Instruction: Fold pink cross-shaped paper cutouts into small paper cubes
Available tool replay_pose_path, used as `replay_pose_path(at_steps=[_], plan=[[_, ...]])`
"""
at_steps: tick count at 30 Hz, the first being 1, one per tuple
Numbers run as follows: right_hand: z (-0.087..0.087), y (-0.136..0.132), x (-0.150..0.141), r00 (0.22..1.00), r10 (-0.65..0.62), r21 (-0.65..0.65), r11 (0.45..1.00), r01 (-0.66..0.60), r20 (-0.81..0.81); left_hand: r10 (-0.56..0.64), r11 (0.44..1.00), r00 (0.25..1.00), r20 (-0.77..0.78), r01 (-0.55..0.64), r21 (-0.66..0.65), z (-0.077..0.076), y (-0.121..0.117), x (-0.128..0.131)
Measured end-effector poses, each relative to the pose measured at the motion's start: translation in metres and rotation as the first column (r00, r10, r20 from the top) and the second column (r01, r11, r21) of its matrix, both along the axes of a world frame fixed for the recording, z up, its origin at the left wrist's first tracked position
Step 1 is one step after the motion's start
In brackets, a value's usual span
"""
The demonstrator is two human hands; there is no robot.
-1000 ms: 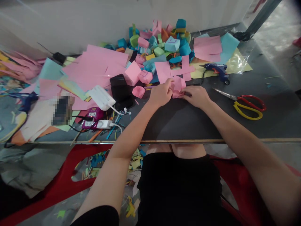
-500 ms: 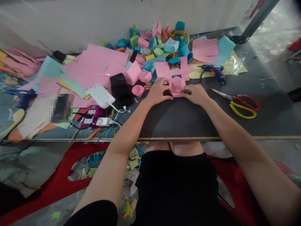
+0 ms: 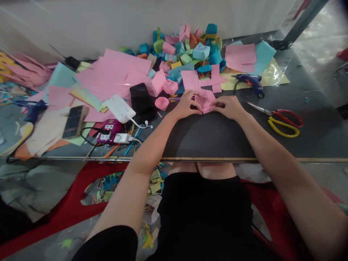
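Note:
Between my two hands is a folded pink paper box [image 3: 205, 98], resting on the dark tabletop with its sides partly raised. My left hand [image 3: 188, 105] grips its left edge, thumb and fingers curled together. On the opposite side my right hand [image 3: 227, 107] pinches the near right corner. A small pink folded paper piece [image 3: 162, 103] lies left of my left hand, and a purple pen-like stick [image 3: 174, 98] is partly hidden behind that hand. Just beyond the box are a pink paper square [image 3: 190, 79] and a pink cross-shaped cutout [image 3: 215, 79].
Scissors [image 3: 284, 121] with red and yellow handles and a blue glue gun [image 3: 251, 82] lie to the right. A heap of folded paper boxes [image 3: 201, 52] stands against the wall. Leftward are pink sheets [image 3: 108, 72], a white power bank [image 3: 119, 108], a phone [image 3: 74, 121] and another glue gun [image 3: 31, 108].
The pink paper box has tilted and changed shape slightly between my hands, its near edge now forming a point. The whole view has shifted a little, so things appear further right.

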State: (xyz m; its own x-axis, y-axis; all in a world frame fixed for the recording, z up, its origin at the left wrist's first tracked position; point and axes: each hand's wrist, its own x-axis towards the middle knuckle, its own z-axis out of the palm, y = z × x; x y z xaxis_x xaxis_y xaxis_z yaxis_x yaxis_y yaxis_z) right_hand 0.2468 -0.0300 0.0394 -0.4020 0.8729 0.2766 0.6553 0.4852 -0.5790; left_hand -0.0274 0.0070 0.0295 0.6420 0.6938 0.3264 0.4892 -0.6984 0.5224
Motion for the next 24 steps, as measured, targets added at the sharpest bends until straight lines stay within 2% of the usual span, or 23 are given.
replay_pose_path(at_steps=[4,8,10,15,18,24], plan=[[-0.002,0.002,0.003,0.999,-0.028,-0.015,1.000,0.028,-0.021,-0.012,0.997,1.000,0.029,0.014,-0.073,-0.003,0.000,0.002],[-0.003,0.003,0.004,0.999,-0.042,-0.028,0.999,0.042,-0.016,0.052,0.992,0.999,0.011,-0.050,-0.117,-0.004,0.001,0.002],[-0.003,0.003,0.004,0.999,-0.047,-0.027,0.999,0.046,-0.015,0.076,0.991,0.997,-0.011,-0.077,-0.111,-0.002,0.000,0.002],[0.000,0.001,0.002,0.999,-0.031,-0.019,0.999,0.031,-0.010,0.040,0.998,0.996,-0.077,-0.044,-0.052,0.001,-0.007,0.006],[0.001,0.000,0.001,0.999,-0.034,-0.026,0.999,0.034,-0.001,0.060,0.998,0.993,-0.098,-0.063,-0.029,0.001,-0.011,0.010],[0.001,0.000,0.001,0.999,-0.037,-0.029,0.999,0.037,-0.001,0.094,0.994,0.992,-0.090,-0.098,-0.041,-0.002,-0.011,0.011]])
